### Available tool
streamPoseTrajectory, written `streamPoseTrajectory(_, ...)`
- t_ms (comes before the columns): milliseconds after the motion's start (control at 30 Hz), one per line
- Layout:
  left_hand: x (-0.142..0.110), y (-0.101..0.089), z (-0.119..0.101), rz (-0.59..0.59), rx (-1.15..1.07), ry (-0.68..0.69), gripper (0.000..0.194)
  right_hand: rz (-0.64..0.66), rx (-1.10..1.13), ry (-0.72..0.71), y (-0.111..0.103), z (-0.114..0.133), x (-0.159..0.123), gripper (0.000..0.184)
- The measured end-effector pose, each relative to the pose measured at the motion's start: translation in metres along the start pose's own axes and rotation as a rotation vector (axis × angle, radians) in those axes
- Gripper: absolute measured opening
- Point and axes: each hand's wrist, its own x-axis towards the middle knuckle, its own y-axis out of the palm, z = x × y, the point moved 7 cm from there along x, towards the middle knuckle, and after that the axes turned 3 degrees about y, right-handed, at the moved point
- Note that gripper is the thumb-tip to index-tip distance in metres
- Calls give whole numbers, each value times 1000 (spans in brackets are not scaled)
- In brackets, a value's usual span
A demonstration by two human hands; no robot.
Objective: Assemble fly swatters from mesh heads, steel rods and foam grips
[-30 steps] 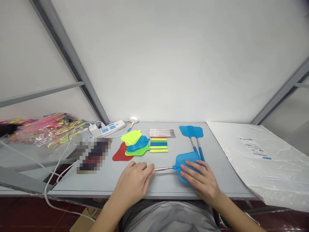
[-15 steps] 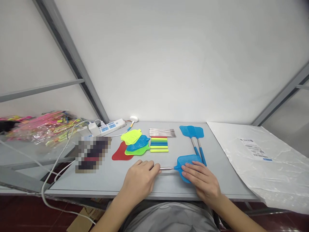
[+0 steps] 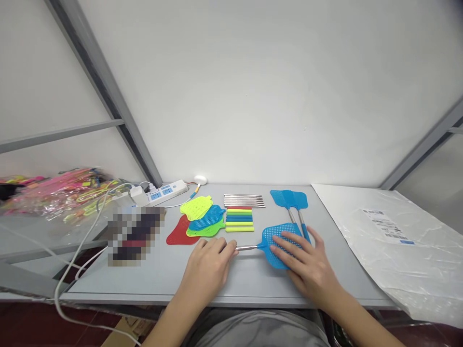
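My left hand (image 3: 211,265) is closed around the metal rod (image 3: 247,247) of a blue fly swatter, and the handle end is hidden in the fist. The swatter's perforated blue head (image 3: 273,241) points right. Over it lies my right hand (image 3: 311,262), its fingers spread and touching the head. Two finished-looking blue fly swatters (image 3: 289,198) lie behind my right hand, heads away from me, with blue grips on metal rods. Left of them are several metal rods (image 3: 244,201) side by side, and nearer me several coloured grip tubes (image 3: 239,218).
Loose swatter heads lie overlapping at the left: yellow (image 3: 196,207), blue (image 3: 208,219), green (image 3: 206,230) and red (image 3: 179,233). A power strip (image 3: 168,192) with cables, a pixelated item (image 3: 135,236) and bagged colourful goods (image 3: 68,193) are further left. White plastic packaging (image 3: 390,250) covers the right side.
My right hand's fingers have spread wider on the blue swatter head. The head has shifted slightly left and up in view. My left hand still grips the rod.
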Motion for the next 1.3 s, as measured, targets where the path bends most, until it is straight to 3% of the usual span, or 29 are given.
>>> streamPoseTrajectory(100, 3, -4, -3, -42, 17, -15, 21, 20, -77, 151, -11, -2, 13, 43)
streamPoseTrajectory(233, 20, -7, -16, -11, 6, -43, 21, 15, -157, 208, -13, 5, 30, 54)
streamPoseTrajectory(300, 30, -6, -22, 81, -15, -90, 22, 1, -227, 200, -8, 2, 37, 40)
streamPoseTrajectory(400, 40, 0, -27, 318, -105, -154, 24, -14, -295, 128, 0, -5, 45, 14)
streamPoseTrajectory(500, 48, 0, -29, 456, -307, -176, 24, -43, -293, 29, 2, -11, 51, 18)
streamPoseTrajectory(567, 56, -4, -28, 411, -505, -215, 24, -137, -271, 10, -5, -12, 53, 22)
streamPoseTrajectory(633, 62, -8, -27, 291, -726, -282, 26, -308, -222, 67, -18, -12, 50, 27)
streamPoseTrajectory(733, 62, -4, -36, 147, -1042, -373, 28, -644, 28, 293, -38, -16, 31, 31)
streamPoseTrajectory(767, 60, -1, -42, 117, -1130, -395, 28, -697, 192, 386, -37, -20, 24, 31)
streamPoseTrajectory(833, 52, 7, -55, 76, -1242, -429, 27, -614, 606, 560, -19, -27, 19, 24)
streamPoseTrajectory(933, 40, 15, -72, 53, -1236, -440, 24, -316, 1069, 782, 18, -26, 20, 25)
streamPoseTrajectory(1100, 26, 34, -87, 157, -1367, -509, 27, -188, 1352, 981, 35, -23, 23, 33)
streamPoseTrajectory(1233, 22, 52, -97, 269, -1740, -600, 30, -171, 1573, 1063, 41, -17, 22, 31)
streamPoseTrajectory(1300, 24, 53, -102, 286, -1988, -571, 27, -190, 1641, 1074, 41, -19, 22, 30)
